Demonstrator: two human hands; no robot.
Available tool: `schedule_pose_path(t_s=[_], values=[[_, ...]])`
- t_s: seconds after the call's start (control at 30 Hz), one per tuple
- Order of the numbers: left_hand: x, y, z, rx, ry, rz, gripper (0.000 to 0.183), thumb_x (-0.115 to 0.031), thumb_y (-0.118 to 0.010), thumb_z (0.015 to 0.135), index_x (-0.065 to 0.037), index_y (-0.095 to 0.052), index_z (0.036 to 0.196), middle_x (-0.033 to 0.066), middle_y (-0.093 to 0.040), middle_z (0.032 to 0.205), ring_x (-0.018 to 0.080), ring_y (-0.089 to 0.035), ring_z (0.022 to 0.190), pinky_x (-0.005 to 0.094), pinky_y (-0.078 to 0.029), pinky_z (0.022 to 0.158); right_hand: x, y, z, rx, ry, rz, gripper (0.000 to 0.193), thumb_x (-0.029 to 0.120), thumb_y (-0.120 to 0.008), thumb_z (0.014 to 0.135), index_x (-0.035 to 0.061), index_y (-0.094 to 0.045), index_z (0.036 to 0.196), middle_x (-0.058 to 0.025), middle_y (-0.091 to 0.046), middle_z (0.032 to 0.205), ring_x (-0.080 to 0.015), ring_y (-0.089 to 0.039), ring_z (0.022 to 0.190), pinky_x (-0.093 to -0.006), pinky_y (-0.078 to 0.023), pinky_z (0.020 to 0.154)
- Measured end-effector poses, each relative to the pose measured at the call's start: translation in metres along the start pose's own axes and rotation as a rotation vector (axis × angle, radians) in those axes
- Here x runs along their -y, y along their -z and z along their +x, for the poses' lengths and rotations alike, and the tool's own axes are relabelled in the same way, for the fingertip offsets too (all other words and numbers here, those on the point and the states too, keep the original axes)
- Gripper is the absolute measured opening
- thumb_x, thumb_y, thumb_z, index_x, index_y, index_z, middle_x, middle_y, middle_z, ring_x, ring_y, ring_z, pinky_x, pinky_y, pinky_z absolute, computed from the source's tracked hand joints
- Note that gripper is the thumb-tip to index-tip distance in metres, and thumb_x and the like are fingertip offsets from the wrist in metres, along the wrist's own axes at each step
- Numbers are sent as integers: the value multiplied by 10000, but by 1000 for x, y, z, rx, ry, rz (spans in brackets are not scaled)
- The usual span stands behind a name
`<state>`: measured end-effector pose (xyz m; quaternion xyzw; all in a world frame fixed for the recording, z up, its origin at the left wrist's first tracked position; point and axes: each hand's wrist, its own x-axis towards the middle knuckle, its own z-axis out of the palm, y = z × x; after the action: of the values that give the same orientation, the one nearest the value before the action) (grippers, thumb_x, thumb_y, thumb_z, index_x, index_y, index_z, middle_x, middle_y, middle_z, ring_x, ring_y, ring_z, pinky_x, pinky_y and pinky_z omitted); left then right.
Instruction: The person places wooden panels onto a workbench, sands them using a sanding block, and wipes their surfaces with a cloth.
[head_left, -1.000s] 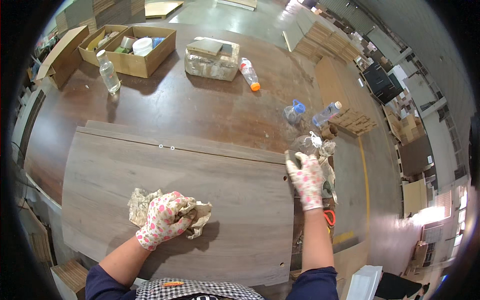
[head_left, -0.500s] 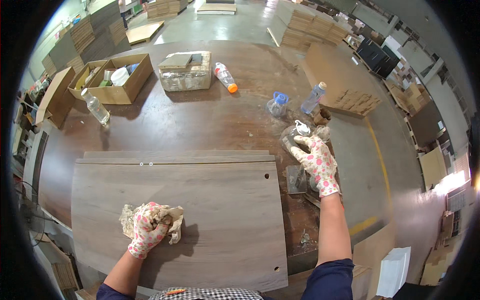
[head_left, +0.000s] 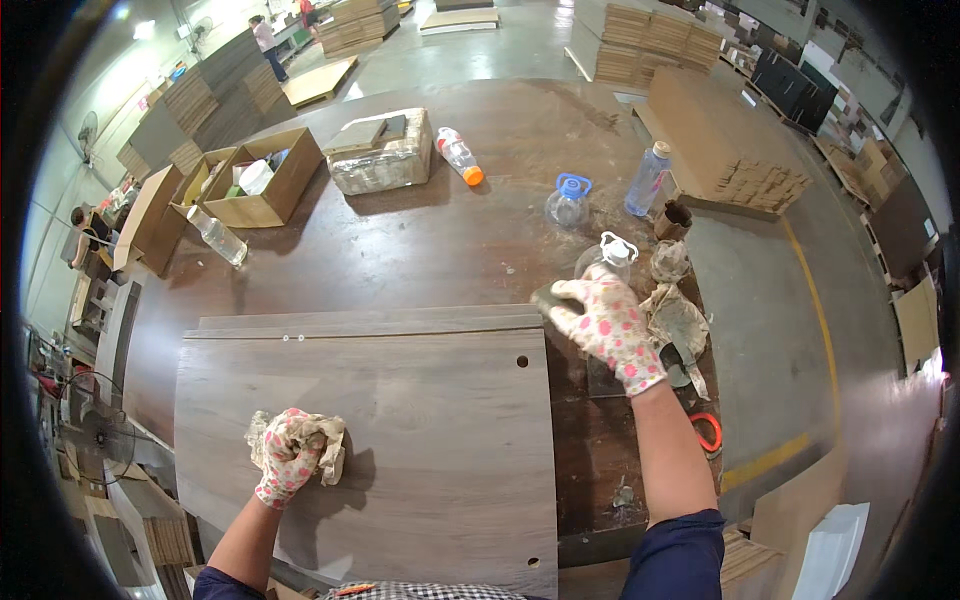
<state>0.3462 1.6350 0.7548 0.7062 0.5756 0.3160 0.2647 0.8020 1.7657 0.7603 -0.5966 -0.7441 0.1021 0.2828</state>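
Crumpled cloth (head_left: 334,455) gripped in left hand (head_left: 288,452), rested on wood-grain panel (head_left: 440,440). Right arm (head_left: 677,455) extended forward; small grey block (head_left: 548,303) pinched by right hand (head_left: 610,328), held near panel's upper right corner.

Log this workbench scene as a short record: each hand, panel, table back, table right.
Left hand: gloved, gripping a crumpled cloth against the wood-grain panel
Right hand: gloved, holding a small dark piece; what it is, unclear
Panel: flat on the brown table; two dark holes near its right edge
Table back: open cardboard box, taped block, orange-capped bottle lying down
Table right: blue-capped bottle, red ring-shaped handle
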Motion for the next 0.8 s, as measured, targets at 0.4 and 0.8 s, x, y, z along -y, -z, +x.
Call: schedule_pose_path(t_s=[0.4, 0.8], values=[[11, -1, -3, 9, -38, 7, 104, -188, -709, 931, -84, -716, 938, 38, -687, 868, 192, -669, 801, 341, -529, 714, 1, 6, -2, 38, -62, 69, 294, 256, -794, 819, 87, -789, 1060, -147, -682, 1009, -307, -661, 978, -417, -544, 858], [18, 1, -3, 24, -136, 77, 167, -135, -727, 824, -82, -726, 982, 67, -689, 874, 254, -657, 779, 376, -519, 706, 5, 2, -3, 38, -34, 132, 315, 249, -813, 813, 114, -787, 1095, -142, -697, 1018, -284, -688, 918, -386, -553, 815]])
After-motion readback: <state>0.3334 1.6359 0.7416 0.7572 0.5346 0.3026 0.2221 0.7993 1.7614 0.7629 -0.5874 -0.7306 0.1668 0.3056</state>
